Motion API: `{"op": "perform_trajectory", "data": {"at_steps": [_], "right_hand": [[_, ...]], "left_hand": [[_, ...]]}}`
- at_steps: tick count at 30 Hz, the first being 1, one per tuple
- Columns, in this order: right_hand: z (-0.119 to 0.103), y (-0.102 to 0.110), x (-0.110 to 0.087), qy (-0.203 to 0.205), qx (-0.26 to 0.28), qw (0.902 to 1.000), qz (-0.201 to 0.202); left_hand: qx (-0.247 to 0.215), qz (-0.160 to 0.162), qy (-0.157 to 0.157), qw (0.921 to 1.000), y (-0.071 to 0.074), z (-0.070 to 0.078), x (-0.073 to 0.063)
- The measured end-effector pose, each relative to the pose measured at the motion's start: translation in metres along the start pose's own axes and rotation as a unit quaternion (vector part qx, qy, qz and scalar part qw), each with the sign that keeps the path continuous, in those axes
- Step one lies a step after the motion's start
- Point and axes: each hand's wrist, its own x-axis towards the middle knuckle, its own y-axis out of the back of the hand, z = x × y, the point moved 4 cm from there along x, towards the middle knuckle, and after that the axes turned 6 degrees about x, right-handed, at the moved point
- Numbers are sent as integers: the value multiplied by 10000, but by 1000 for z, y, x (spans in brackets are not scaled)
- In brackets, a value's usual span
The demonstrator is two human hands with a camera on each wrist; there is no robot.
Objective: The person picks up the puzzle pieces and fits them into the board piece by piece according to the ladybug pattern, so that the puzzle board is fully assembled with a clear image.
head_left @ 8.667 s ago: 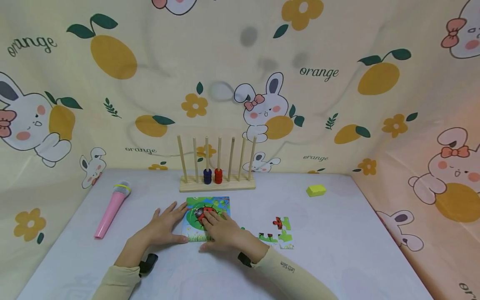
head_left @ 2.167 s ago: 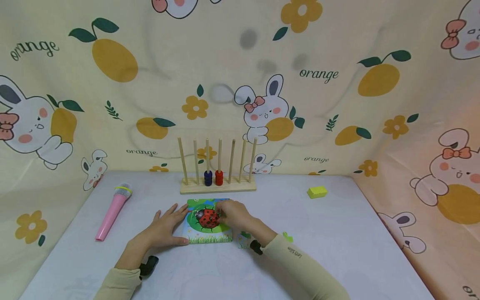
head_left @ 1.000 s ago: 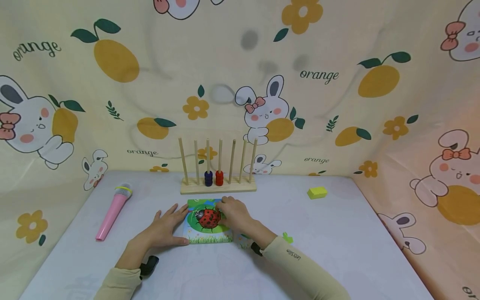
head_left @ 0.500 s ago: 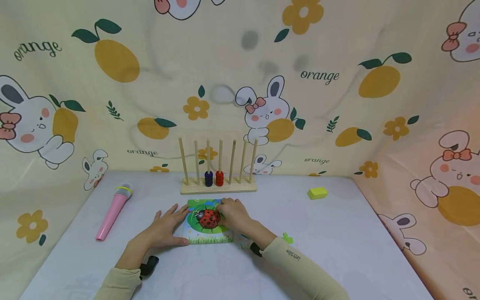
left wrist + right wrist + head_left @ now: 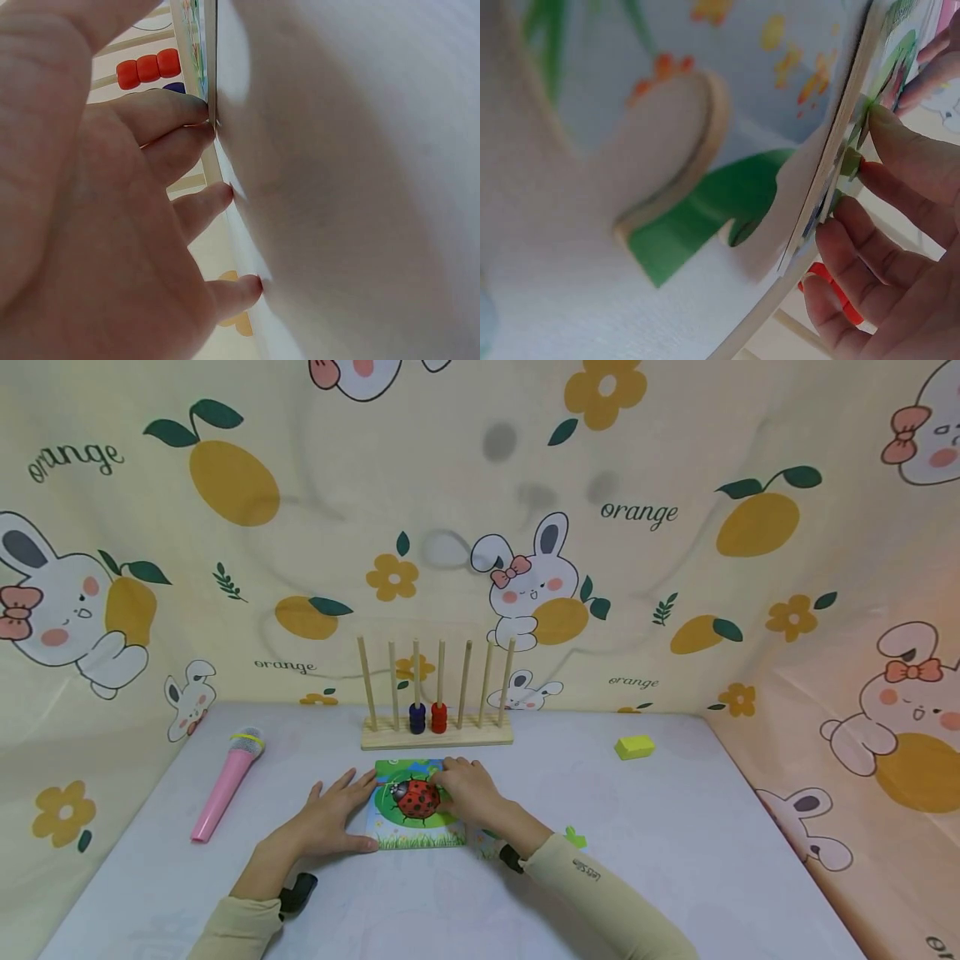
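A ladybug jigsaw puzzle [image 5: 405,827] lies flat on the white table in front of the person. Along its left edge rests the left hand [image 5: 326,818], fingers spread and nearly straight; the left wrist view has its fingertips against the board's side and the tabletop. At the puzzle's right side the right hand [image 5: 476,795] has curled fingers, pinching a small green puzzle piece [image 5: 850,162] at the board. Its fingers cover the puzzle's upper right. A loose puzzle piece [image 5: 682,240] with green and flowers lies beneath the right wrist, partly hidden in the head view.
Another green piece [image 5: 574,837] lies beyond the right forearm. Behind the puzzle stands a wooden peg rack [image 5: 450,739] with blue beads [image 5: 417,718] and red beads [image 5: 438,718]. A pink toy microphone [image 5: 225,789] lies at left, a yellow block [image 5: 634,747] at back right.
Earlier the right hand lay flat over the ladybug, with several loose pieces at right. Fewer show there now, and the hand pinches a piece at the board's right side. The left hand stays put.
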Motion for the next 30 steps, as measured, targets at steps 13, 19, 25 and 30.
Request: {"op": "perform_trajectory", "data": {"at_steps": [13,19,25,30], "right_hand": [[-1,0,0,-51,171,9998,-112],[-1,-1,1,-91,275,9995,-124],[-2,1,0,-40,328,9994,-87],[-2,1,0,-79,392,9992,-99]], "left_hand": [[41,-4,15,10000,-1,0,0],[57,0,2,10000,-1,0,0],[39,-17,12,10000,0,0,0],[48,-25,28,10000,-1,-1,1]]}}
